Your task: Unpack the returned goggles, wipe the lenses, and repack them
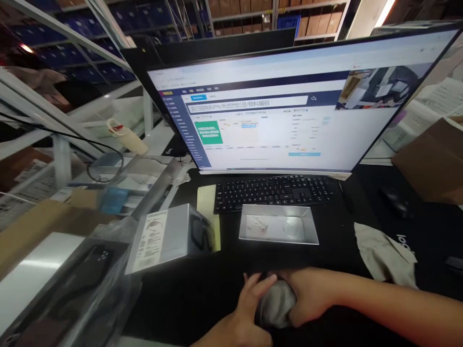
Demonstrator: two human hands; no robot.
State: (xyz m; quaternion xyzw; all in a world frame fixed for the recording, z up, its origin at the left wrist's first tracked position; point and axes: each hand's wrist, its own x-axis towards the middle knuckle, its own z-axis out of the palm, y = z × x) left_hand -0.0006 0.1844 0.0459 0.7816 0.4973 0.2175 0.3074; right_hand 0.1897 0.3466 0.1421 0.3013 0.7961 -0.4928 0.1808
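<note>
Left hand [248, 311] and right hand [313, 291] grasp a grey rounded item [277, 303] between them, low over the near middle of the worktop [173, 303]; motion blur hides what exactly it is. At the near left lies a dark printed box [92, 282] in clear plastic. Right of it stands a grey labelled carton [177, 236], partly covering a yellow sheet [204, 197]; whether the carton is full cannot be told. Farther, midway, an open silver tray [278, 238] sits just beyond the hands, near the keyboard [275, 190]. Handling looks midway: the tray is already uncovered, while the item is out in the grasp, not placed in it. To the right, a crumpled beige cloth [385, 253] lies apart from both hands, with a mouse [396, 202] farther off.
</note>
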